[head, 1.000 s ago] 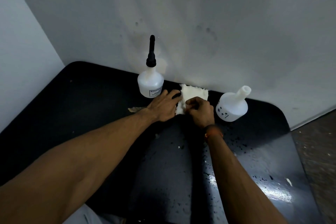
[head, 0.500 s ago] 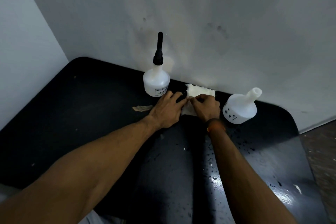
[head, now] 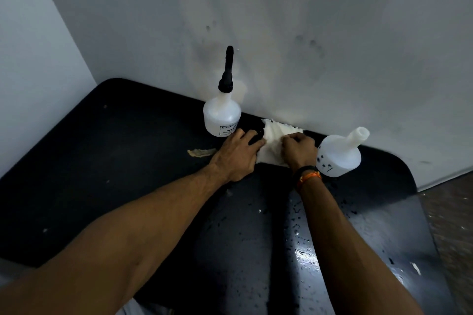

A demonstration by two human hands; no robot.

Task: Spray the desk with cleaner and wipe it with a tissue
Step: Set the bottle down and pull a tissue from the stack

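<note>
A white tissue [head: 273, 139] lies crumpled on the black desk [head: 102, 161] by the back wall. My left hand [head: 236, 155] presses its left edge, fingers spread flat. My right hand [head: 298, 148] pinches the tissue's right side with curled fingers. A white cleaner bottle with a tall black nozzle [head: 222, 112] stands upright just left of the tissue, touching my left fingertips. A second white bottle [head: 339, 152], open at the neck, stands tilted just right of my right hand. Water droplets cover the desk's right half.
A small beige scrap [head: 201, 152] lies on the desk left of my left hand. A white fleck [head: 416, 268] sits near the desk's right edge. The white wall runs directly behind the bottles. Brown floor [head: 453, 225] shows to the right.
My hands stayed on the tissue and shifted slightly, bunching it more between them. The view moved a little; both bottles stayed put.
</note>
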